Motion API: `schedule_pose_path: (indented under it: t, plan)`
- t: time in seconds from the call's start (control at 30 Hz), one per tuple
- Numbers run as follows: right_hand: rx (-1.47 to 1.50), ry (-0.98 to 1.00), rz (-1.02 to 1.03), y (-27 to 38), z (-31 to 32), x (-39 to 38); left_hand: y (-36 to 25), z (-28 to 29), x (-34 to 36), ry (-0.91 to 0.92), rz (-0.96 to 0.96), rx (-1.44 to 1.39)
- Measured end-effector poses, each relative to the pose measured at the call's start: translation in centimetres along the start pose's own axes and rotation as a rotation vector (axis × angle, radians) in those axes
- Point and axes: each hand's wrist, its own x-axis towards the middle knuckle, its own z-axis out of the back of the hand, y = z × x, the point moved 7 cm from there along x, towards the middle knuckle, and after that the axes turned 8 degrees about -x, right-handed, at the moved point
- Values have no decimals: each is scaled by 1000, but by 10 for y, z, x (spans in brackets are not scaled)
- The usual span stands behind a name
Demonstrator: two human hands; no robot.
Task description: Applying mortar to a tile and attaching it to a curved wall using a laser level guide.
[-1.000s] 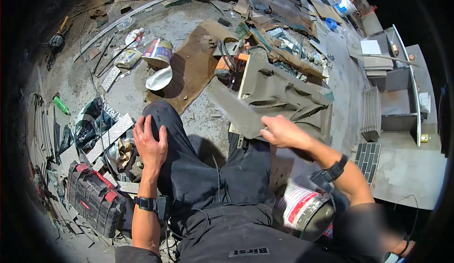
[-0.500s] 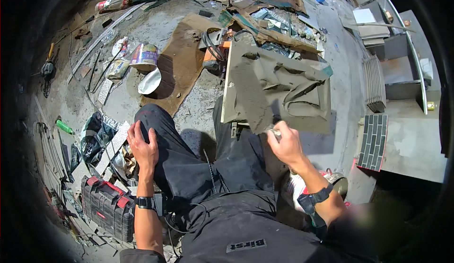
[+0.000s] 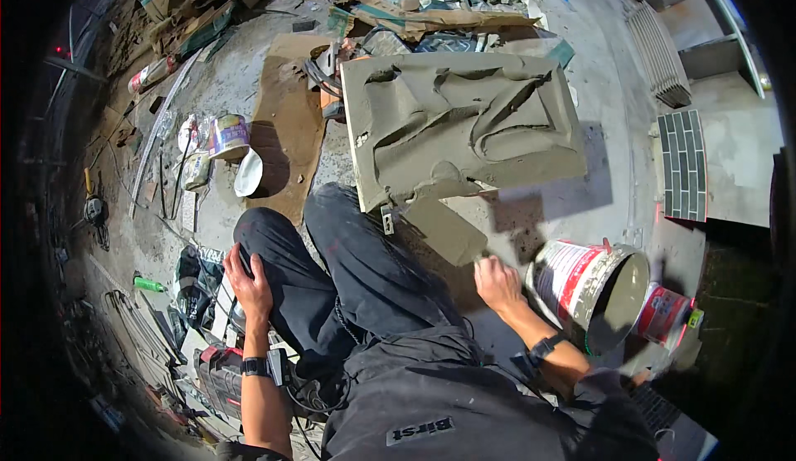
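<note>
My right hand (image 3: 497,283) grips the handle of a flat trowel (image 3: 444,229) whose mortar-coated blade points up toward a large tile (image 3: 464,125) spread with thick grey mortar. The blade's tip lies at the tile's near edge. My left hand (image 3: 246,283) rests flat on my left knee, on dark trousers, holding nothing. A red and white bucket (image 3: 593,291) with grey mortar inside stands just right of my right hand.
A small tin (image 3: 230,135) and its white lid (image 3: 247,175) sit by a cardboard sheet (image 3: 286,125) at left. A red tool bag (image 3: 217,374), a green tube (image 3: 149,283), stacked grey tiles (image 3: 684,162) and cardboard debris surround the concrete floor.
My view has shifted so the mortared tile sits higher and centred. My right hand drew back from the tile's edge toward the bucket, with the trowel. My left hand stayed on the knee.
</note>
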Motion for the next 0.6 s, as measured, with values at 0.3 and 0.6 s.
schedule_pose_path:
  t: [0.3,0.6]
  plan:
    - [-5,-22,-89,6,66,21,-6,-7,8,-19,-23,3]
    - [-27,108,-114,54,37,54,-4,-4,4,-20,-22,23]
